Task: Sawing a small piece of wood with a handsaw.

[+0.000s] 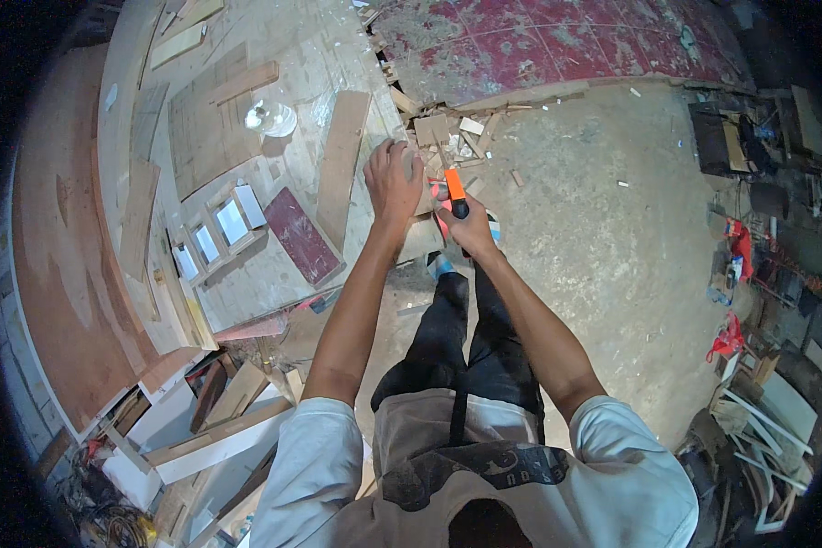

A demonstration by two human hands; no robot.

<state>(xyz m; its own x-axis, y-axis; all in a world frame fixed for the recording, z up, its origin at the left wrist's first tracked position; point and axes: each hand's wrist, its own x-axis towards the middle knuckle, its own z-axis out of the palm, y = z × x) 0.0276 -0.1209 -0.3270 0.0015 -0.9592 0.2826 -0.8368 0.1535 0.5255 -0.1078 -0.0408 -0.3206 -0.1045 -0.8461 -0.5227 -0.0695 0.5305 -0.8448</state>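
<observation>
My left hand [393, 187] is at the right edge of the pale wooden worktable [237, 164], fingers curled over something I cannot make out. Just to its right, my right hand [461, 219] grips an orange, black and red hand tool [456, 185], held above my feet. To the left of both hands lie a long wooden board [340, 164], a maroon panel [303, 236] and a small wooden frame with light panes [231, 222]. A clear plastic container [272, 117] stands farther back on the table.
Wood offcuts [473, 132] litter the floor beside the table's far end, near red tiles [566, 41]. A stack of boards [219, 429] lies at lower left, a large brown plywood sheet [64, 256] at far left. Tools, red items [738, 247] and scrap [767, 429] line the right side.
</observation>
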